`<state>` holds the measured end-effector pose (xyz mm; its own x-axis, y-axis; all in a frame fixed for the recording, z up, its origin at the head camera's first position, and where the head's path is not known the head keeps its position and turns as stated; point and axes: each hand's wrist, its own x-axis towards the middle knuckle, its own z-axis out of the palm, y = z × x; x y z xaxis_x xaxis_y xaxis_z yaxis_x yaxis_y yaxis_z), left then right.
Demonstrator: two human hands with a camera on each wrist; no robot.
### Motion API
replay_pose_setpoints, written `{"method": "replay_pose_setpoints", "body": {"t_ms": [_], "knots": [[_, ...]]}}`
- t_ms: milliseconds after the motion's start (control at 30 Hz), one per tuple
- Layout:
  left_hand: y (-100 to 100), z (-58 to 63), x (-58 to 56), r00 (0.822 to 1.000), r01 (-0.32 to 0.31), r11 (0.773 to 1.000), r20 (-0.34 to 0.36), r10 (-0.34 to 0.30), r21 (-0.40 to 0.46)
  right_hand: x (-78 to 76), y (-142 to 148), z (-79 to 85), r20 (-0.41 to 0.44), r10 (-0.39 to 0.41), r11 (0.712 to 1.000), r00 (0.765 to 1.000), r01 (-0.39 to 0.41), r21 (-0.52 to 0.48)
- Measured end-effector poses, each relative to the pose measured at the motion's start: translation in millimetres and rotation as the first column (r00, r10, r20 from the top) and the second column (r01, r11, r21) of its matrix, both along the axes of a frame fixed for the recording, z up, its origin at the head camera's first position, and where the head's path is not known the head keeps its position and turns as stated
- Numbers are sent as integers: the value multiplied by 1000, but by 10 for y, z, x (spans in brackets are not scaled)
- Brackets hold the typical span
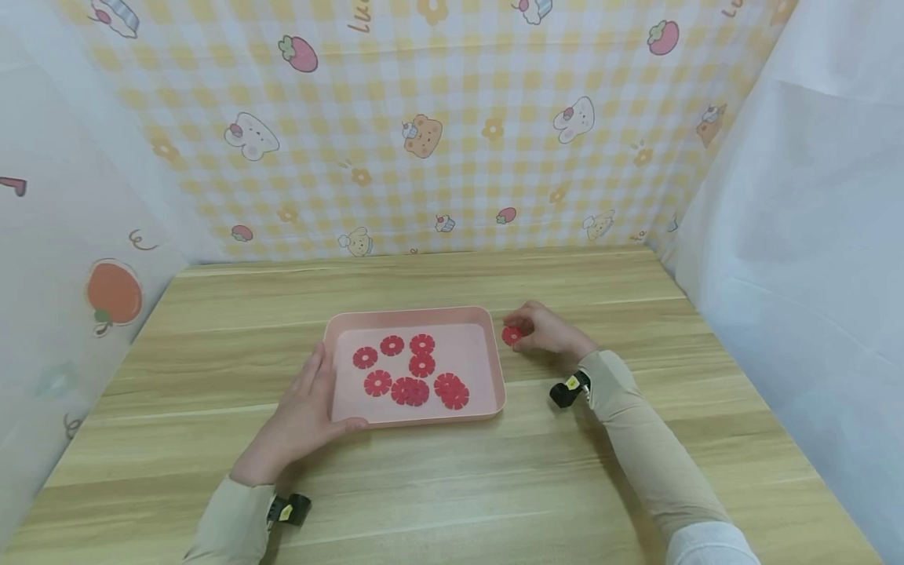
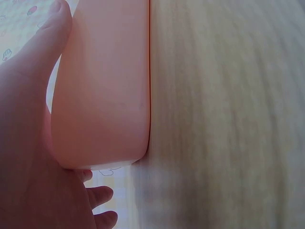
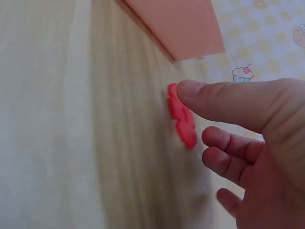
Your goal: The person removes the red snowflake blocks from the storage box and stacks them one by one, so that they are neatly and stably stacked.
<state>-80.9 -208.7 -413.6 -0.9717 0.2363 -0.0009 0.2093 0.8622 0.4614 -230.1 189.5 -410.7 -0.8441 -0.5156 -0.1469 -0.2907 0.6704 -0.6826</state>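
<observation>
RED DISC [image 3: 181,114], NOTCHED, IN HAND BESIDE A PINK TRAY [image 1: 462,349]

Item: one red disc. Location: just outside the tray's right wall, towards the far corner. The right hand [image 1: 549,329] pinches it between thumb and fingertips, taking it by the rim, presumably because so thin a piece offers little else to grip. Whether its lower edge meets the wooden table [image 1: 452,486], I cannot tell from where I stand.

Container: the pink tray, shallow and round-cornered, flat on the table between both hands, likely for easy reach from either side. Left hand [image 1: 300,412]: unclenched, fingers extended along the left wall, thumb along the near side, bracing that corner, it seems, against sliding.

Contents: further discs [image 1: 384,383] of the same red, some apart, others overlapping; no evident order, exact count unsure.

Appearance of the held piece: vivid red, flat, tipped up towards its edge, slots cut into the rim. Its fellows in the tray show the full pattern: evenly notched rounds with a pale centre, apparently a hole.
</observation>
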Motion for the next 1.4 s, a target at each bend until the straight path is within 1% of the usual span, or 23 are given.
{"method": "replay_pose_setpoints", "body": {"t_ms": [100, 167, 300, 367, 667, 767, 933, 1100, 1333, 1400], "knots": [[1, 1, 0, 1000, 2, 1000, 0, -2, -5, -15, -17, 56, 40, -8, 1000, 999, 9, -15], [1, 2, 0, 1000, 2, 1000, 0, -2, -7, -26, -35, 99, 50, -11, 1000, 999, 12, -22], [2, 12, 3, 1000, -2, 1000, 4, 2, -5, -60, -92, 166, 22, -19, 1000, 1000, 19, -4], [4, 17, 6, 1000, -4, 1000, 8, 4, -3, -76, -130, 194, -15, -1, 1000, 1000, 2, 12], [-1, 14, 3, 1000, -9, 1000, 4, 9, -3, -100, -379, 352, -57, 58, 997, 997, -55, 55], [-3, 7, 0, 1000, -9, 1000, -2, 9, -6, -100, -469, 380, -67, 90, 995, 994, -86, 58], [-2, 3, -6, 1000, -10, 1000, -7, 10, -5, -85, -616, 422, -69, 142, 990, 988, -140, 29], [1, 11, -8, 1000, -13, 1000, -7, 13, -8, -65, -778, 438, -67, 175, 984, 982, -173, 32], [9, 10, -4, 1000, -19, 1000, 3, 19, -4, -26, -1016, 422, 3, 207, 977, 978, -207, 44], [15, 11, -2, 1000, -24, 1000, 7, 24, 1, -7, -1070, 417, 12, 219, 974, 976, -220, 54]]}}
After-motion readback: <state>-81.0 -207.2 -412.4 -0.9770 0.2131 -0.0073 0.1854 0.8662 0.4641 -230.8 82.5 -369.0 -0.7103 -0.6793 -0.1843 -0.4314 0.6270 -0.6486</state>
